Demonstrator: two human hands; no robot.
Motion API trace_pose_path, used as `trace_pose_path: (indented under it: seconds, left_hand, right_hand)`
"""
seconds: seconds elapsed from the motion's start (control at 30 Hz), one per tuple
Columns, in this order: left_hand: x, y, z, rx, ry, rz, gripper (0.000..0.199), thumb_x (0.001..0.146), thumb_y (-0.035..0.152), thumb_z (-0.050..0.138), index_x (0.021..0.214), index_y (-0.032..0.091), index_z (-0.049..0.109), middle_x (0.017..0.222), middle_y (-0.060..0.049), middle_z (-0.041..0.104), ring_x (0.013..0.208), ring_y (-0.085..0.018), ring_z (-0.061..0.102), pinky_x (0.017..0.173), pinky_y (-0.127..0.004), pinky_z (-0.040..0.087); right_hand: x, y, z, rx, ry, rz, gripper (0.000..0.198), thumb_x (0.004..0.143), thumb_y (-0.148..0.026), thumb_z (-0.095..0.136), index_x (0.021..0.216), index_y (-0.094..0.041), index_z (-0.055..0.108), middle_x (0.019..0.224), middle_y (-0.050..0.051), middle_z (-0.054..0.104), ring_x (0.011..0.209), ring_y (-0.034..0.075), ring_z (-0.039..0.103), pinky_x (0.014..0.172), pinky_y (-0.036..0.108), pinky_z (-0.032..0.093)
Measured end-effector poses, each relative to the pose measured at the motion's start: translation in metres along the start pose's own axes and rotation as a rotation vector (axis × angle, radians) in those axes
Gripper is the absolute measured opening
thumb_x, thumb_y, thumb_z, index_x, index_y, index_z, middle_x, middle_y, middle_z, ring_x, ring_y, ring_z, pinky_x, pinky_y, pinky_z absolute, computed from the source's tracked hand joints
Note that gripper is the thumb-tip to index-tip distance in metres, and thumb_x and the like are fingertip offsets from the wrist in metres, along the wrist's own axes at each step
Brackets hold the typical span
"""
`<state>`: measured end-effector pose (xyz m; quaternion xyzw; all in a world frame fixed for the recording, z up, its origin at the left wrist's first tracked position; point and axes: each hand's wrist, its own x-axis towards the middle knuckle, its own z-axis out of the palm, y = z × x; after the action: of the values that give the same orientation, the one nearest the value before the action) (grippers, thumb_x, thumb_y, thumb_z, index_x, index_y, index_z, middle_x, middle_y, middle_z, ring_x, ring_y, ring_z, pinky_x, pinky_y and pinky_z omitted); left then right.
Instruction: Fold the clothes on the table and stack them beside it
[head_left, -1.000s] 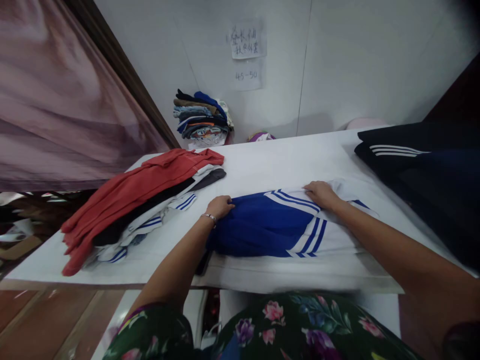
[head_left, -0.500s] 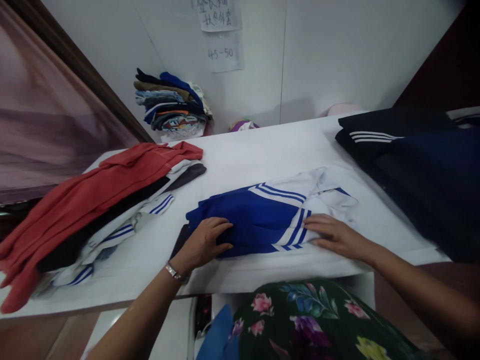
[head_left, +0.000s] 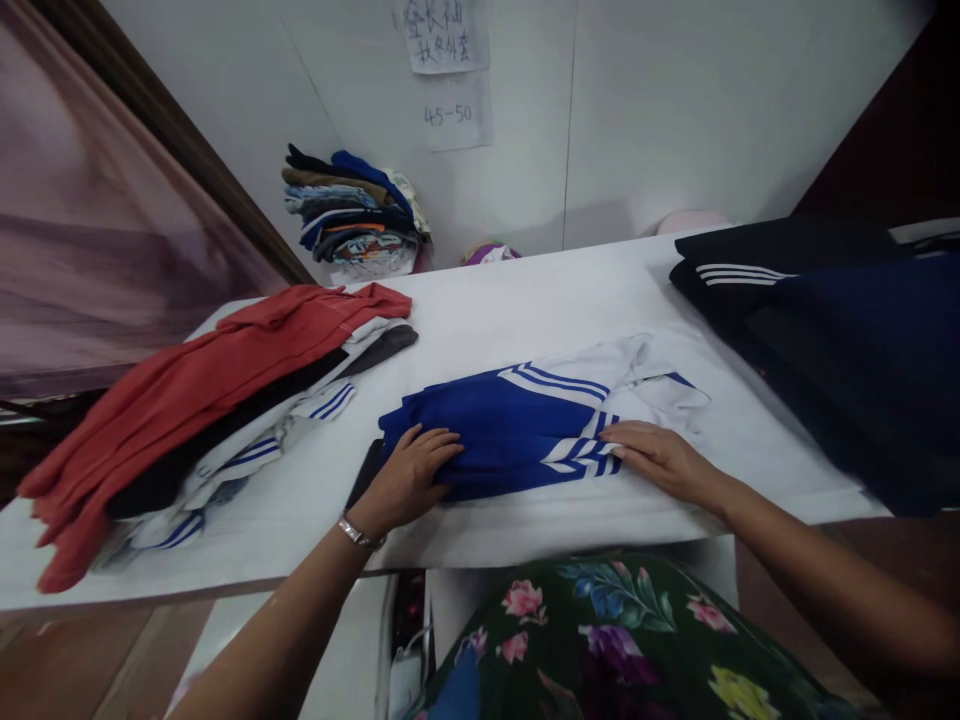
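Observation:
A blue and white jacket (head_left: pixel 495 435) with striped bands lies flattened on the white table, its near edge folded inward. My left hand (head_left: pixel 412 470) rests on the blue part at the left end, fingers stretched over the cloth and thumb lower at the near edge. With closed fingers my right hand (head_left: pixel 656 458) holds the striped band at the fold. White cloth of the same garment spreads beyond that hand, partly bunched. The underside of the jacket is hidden.
On the left, a red garment (head_left: pixel 225 370) lies over black and white ones. Dark folded clothes (head_left: pixel 840 330) are piled at the right. Behind the white table (head_left: pixel 480 310) stands a stack of folded clothes (head_left: pixel 356 215), near paper signs (head_left: pixel 450 112) on the wall.
The jacket's near striped edge has turned inward over itself. My right hand has shifted slightly up and left with it. My left hand's fingers have moved slightly up on the blue cloth.

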<state>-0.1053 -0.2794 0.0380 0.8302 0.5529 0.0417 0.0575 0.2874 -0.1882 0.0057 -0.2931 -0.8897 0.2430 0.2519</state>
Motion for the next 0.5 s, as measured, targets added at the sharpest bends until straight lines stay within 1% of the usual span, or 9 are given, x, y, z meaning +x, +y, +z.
trace_pose_path:
  seconds: [0.1,0.17,0.23,0.3,0.4,0.5]
  left_hand:
    - [0.003,-0.005,0.001,-0.029,0.036,-0.007,0.036,0.076,0.009,0.056,0.109,0.023,0.063,0.121,-0.007,0.065,0.119,-0.022,0.056,0.109,-0.052,0.03]
    - [0.006,-0.007,0.0,-0.035,0.07,-0.039,0.035,0.077,0.008,0.052,0.106,0.023,0.063,0.118,-0.006,0.067,0.114,-0.021,0.059,0.108,-0.05,0.033]
    - [0.01,-0.008,0.0,-0.033,0.114,-0.078,0.039,0.076,0.006,0.049,0.109,0.022,0.062,0.117,-0.007,0.067,0.11,-0.021,0.061,0.107,-0.047,0.035]
    - [0.013,-0.007,-0.001,-0.026,0.133,-0.094,0.045,0.072,0.004,0.049,0.112,0.021,0.061,0.116,-0.007,0.067,0.109,-0.021,0.061,0.104,-0.045,0.038]
    - [0.015,-0.004,-0.001,-0.002,0.095,-0.079,0.054,0.066,0.004,0.053,0.118,0.021,0.059,0.117,-0.008,0.066,0.108,-0.024,0.06,0.097,-0.043,0.042]
    - [0.016,-0.001,-0.001,0.036,0.08,-0.077,0.063,0.062,0.002,0.052,0.122,0.02,0.059,0.116,-0.01,0.065,0.105,-0.026,0.059,0.091,-0.043,0.044]
  right_hand:
    - [0.001,0.002,0.0,-0.011,-0.039,-0.007,0.033,0.096,-0.038,0.042,0.117,-0.027,0.066,0.111,0.006,0.07,0.108,0.023,0.063,0.094,0.043,0.053]
    - [0.0,0.005,0.001,-0.05,-0.068,-0.044,0.034,0.095,-0.037,0.044,0.121,-0.027,0.063,0.117,0.007,0.068,0.112,0.024,0.061,0.097,0.044,0.05]
    - [-0.001,0.009,0.003,-0.105,-0.103,-0.077,0.038,0.093,-0.038,0.049,0.129,-0.027,0.058,0.127,0.008,0.062,0.12,0.025,0.056,0.101,0.048,0.046]
    - [-0.003,0.012,0.004,-0.159,-0.132,-0.073,0.048,0.09,-0.039,0.054,0.136,-0.027,0.05,0.137,0.01,0.055,0.127,0.028,0.049,0.103,0.051,0.043]
    - [-0.006,0.015,0.007,-0.197,-0.153,-0.049,0.055,0.087,-0.035,0.058,0.141,-0.027,0.045,0.142,0.01,0.049,0.131,0.029,0.045,0.103,0.052,0.041]
    - [-0.007,0.015,0.008,-0.197,-0.174,-0.071,0.054,0.086,-0.029,0.057,0.139,-0.029,0.047,0.143,0.008,0.048,0.132,0.028,0.043,0.105,0.052,0.039]
